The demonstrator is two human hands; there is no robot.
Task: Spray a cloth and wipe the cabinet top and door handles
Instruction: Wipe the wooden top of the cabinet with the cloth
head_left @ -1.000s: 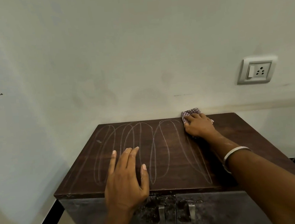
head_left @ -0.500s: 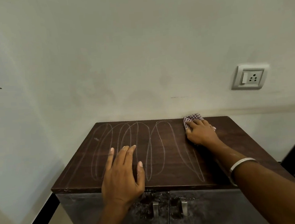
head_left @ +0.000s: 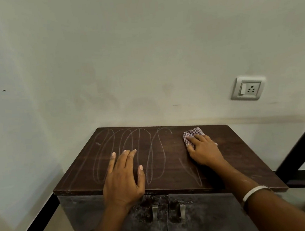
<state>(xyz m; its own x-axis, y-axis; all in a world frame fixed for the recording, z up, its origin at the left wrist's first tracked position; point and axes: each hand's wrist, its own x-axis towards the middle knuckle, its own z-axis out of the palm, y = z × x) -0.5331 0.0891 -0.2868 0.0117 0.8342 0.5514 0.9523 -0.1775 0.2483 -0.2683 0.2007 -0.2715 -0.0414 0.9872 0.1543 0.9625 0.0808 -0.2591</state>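
A dark wooden cabinet top carries looping white chalk scribbles across its left and middle. My right hand presses a small red-and-white checked cloth flat on the top near the back right, fingers spread over it. My left hand rests palm down with straight fingers at the front edge, left of centre. Below the top, two metal door handles sit side by side on the stained grey doors. No spray bottle is in view.
A pale wall stands right behind the cabinet, with a switch and socket plate at the right. A dark chair stands close to the cabinet's right side. Black skirting runs along the floor at the left.
My right hand has slid the cloth toward me and slightly left, and the chalk loop beneath it is partly wiped away. My left hand stays in place. The camera has shifted slightly.
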